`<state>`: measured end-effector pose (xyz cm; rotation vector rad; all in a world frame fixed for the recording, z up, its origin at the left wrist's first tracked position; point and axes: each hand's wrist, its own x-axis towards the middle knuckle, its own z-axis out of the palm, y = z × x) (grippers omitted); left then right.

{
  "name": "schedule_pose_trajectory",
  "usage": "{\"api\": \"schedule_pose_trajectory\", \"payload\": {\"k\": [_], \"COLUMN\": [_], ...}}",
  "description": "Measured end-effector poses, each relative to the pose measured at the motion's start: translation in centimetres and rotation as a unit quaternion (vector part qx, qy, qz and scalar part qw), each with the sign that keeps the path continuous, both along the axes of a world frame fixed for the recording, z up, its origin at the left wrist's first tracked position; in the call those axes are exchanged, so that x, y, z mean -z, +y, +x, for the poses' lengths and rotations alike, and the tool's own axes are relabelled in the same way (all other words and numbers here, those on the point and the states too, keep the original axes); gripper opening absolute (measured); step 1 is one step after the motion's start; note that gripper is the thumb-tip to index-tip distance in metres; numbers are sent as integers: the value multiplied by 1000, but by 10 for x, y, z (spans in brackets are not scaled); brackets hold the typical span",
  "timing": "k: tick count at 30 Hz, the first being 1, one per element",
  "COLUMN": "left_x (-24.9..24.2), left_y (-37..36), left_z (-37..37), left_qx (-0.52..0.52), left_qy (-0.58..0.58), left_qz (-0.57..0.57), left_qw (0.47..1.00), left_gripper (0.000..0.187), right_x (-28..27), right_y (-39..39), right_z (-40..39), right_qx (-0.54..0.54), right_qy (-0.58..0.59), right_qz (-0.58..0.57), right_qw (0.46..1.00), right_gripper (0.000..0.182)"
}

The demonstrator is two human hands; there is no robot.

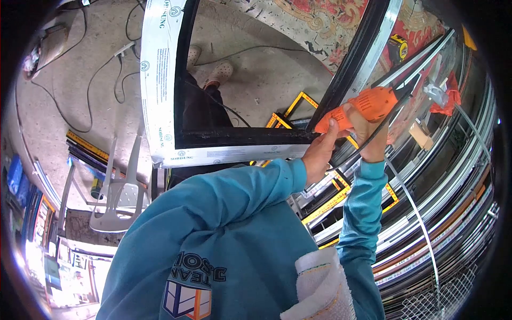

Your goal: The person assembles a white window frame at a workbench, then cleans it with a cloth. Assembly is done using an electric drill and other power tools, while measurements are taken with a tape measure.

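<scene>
My right hand (368, 130) is wrapped around an orange power tool (370, 104) with vent slots in its body; I cannot make out its exact kind. My left hand (320, 154) is closed at the tool's narrower end, its thumb pressed along the orange casing. Both hands are over the lower right corner of a black window frame (245, 137). Printed white protective film (160, 80) covers the frame's outer sides. The tool's far dark end points up and right, partly lost among the things behind it.
A yellow-black tape measure (398, 49) lies near a patterned carpet (314, 26). Long metal profiles (453, 224) are stacked at right. Yellow-edged pieces (301, 104) sit beneath the frame. Cables (120, 69) cross the floor, and a pale plastic chair (121, 205) stands left.
</scene>
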<state>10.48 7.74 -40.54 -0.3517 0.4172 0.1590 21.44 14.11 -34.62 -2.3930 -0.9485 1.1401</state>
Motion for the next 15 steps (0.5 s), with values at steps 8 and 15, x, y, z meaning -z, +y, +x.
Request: {"api": "schedule_pose_trajectory", "payload": {"k": [8, 15], "left_x": [0, 1], "left_y": [0, -4], "left_z": [1, 3], "left_qx": [-8, 8], "left_qy": [-13, -13], "left_qz": [9, 10], "left_qw": [1000, 1000], "left_gripper": [99, 99], "right_x": [-1, -4], "right_y": [1, -4], "right_z": [-4, 2], "right_qx": [20, 3], "right_qy": [0, 7], "right_qz": [32, 3], "right_qw": [999, 1000], "right_gripper": [30, 44]}}
